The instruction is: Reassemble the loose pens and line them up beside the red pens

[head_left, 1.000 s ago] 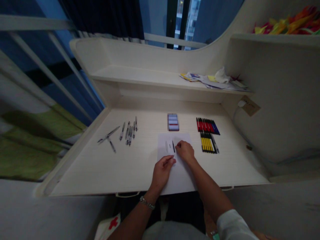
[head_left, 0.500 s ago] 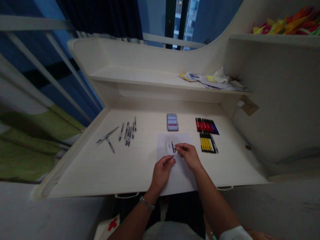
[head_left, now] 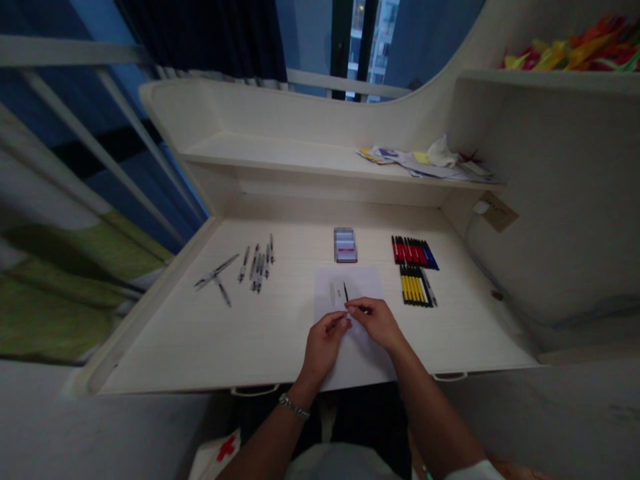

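Observation:
A white sheet of paper (head_left: 347, 280) lies on the pale desk, partly under both hands. On it stand a small thin black stick (head_left: 345, 291) and a faint grey oval mark (head_left: 333, 293). My left hand (head_left: 324, 347) rests on the sheet's lower left with its fingers closed together. My right hand (head_left: 377, 323) is on the sheet close beside it, thumb and forefinger nearly meeting just below the black stick. I cannot tell whether either hand holds something small.
The pale desk (head_left: 200, 333) carries clear-barrelled pens (head_left: 257, 267) at left, a blurred stack of cards (head_left: 345, 245) at the back, and red and blue pens (head_left: 415, 253) above yellow pens (head_left: 414, 288) at right. Papers (head_left: 425, 163) lie on the shelf behind.
My right hand has moved left and toward me across the sheet, ending close against my left hand. My left hand and the objects on the desk have stayed in place.

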A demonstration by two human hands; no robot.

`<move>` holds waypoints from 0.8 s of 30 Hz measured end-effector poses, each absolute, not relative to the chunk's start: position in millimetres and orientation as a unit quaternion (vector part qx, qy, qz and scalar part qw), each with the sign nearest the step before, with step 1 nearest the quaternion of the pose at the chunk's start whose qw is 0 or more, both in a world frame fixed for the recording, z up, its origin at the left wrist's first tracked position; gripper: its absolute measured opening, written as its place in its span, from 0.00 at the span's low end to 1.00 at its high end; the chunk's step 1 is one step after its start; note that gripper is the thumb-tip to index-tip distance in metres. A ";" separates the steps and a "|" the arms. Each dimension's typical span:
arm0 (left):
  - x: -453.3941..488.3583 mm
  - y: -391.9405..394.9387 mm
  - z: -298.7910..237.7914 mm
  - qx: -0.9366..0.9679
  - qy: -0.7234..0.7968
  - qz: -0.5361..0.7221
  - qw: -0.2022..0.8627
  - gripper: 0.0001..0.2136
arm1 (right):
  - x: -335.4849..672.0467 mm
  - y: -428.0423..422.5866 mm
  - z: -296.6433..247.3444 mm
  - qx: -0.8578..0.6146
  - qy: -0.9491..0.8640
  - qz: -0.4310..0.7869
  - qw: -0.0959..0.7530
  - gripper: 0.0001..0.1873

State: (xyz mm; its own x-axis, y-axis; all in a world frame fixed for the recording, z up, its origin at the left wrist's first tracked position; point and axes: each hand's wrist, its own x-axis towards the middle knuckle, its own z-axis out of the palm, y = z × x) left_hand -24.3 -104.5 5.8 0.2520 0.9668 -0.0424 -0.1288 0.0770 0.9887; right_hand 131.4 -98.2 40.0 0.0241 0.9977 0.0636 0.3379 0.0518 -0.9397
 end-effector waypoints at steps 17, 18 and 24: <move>-26.3 -104.7 2.2 0.481 0.443 0.449 0.608 0.17 | 115.3 -40.4 18.9 -0.792 -0.579 0.160 0.108 0.13; -26.1 -104.7 1.9 0.482 0.444 0.449 0.607 0.17 | 116.5 -39.9 18.7 -0.798 -0.570 0.163 0.111 0.13; -26.0 -104.3 2.3 0.483 0.444 0.451 0.605 0.17 | 132.3 -45.6 17.8 -0.729 -0.516 0.315 0.322 0.12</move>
State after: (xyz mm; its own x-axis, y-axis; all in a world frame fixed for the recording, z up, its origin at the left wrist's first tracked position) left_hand -26.0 -104.3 2.3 0.1984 0.9748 -0.1022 -0.1174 0.1272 0.9849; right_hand 132.3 -45.6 17.8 0.2702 0.9544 -0.1269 0.5497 -0.2611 -0.7935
